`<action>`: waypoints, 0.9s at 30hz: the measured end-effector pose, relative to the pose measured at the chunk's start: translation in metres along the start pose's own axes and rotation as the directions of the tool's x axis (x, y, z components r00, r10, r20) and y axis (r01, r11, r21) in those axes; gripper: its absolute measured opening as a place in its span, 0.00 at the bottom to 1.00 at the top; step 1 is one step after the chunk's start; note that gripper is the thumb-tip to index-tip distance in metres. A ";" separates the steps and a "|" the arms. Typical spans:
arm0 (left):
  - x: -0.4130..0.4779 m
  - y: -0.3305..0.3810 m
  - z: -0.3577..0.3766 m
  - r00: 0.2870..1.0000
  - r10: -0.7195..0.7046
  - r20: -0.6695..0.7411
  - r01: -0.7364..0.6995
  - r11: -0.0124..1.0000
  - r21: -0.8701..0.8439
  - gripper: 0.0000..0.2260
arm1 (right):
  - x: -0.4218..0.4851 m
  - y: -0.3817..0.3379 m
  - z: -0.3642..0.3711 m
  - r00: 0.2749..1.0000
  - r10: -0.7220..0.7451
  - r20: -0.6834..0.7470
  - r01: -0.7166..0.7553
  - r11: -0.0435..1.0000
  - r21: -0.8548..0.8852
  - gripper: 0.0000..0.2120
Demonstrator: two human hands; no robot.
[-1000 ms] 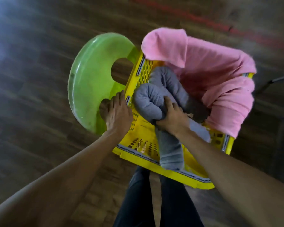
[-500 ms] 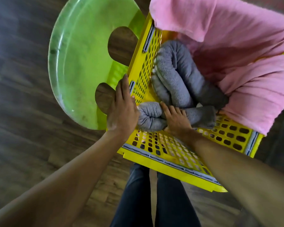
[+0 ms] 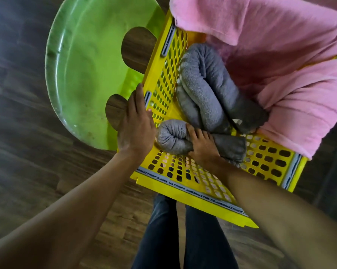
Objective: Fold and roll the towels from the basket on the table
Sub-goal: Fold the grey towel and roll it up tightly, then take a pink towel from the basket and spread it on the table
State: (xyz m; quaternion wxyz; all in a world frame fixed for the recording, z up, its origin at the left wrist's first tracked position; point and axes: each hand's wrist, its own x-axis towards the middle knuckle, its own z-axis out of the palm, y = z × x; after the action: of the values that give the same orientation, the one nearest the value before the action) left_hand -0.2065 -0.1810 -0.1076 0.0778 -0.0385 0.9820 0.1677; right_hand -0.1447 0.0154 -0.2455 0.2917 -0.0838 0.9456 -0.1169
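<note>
Towel (image 3: pixel 172 137) at basket (image 3: pixel 183 193) 7 o'clock: likely soft, light, floppy; right hand (image 3: pixel 203 146) grips mid-roll, left hand (image 3: pixel 136 123) flat on rim.

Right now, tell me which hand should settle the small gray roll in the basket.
Right. The right hand grips the small gray roll inside the basket; the left hand lies flat on the basket's rim, holding nothing.

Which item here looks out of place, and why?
The pink towel stands out: it drapes over the yellow basket's far rim and hangs outside, while the grey rolled towels lie inside.
</note>
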 end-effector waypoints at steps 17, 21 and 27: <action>-0.022 0.030 -0.047 0.998 -0.056 0.008 0.057 0.993 -0.105 0.26 | -0.083 -0.015 -0.137 0.964 0.266 0.017 -0.234 0.817 0.526 0.17; -0.055 0.069 -0.064 0.994 0.045 0.102 -0.024 0.980 -0.199 0.14 | -0.143 -0.010 -0.182 0.919 0.379 -0.111 -0.191 0.673 0.715 0.12; -0.078 0.138 -0.052 0.947 0.237 0.218 -0.173 0.944 -0.280 0.09 | -0.201 0.028 -0.210 0.828 0.545 -0.133 -0.221 0.534 0.816 0.08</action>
State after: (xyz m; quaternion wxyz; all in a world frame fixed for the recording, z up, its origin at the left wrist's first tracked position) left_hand -0.1513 -0.0649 -0.0014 0.1764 0.0761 0.9330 0.3042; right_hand -0.1028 0.1244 0.0222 0.1321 0.2870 0.8327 -0.4546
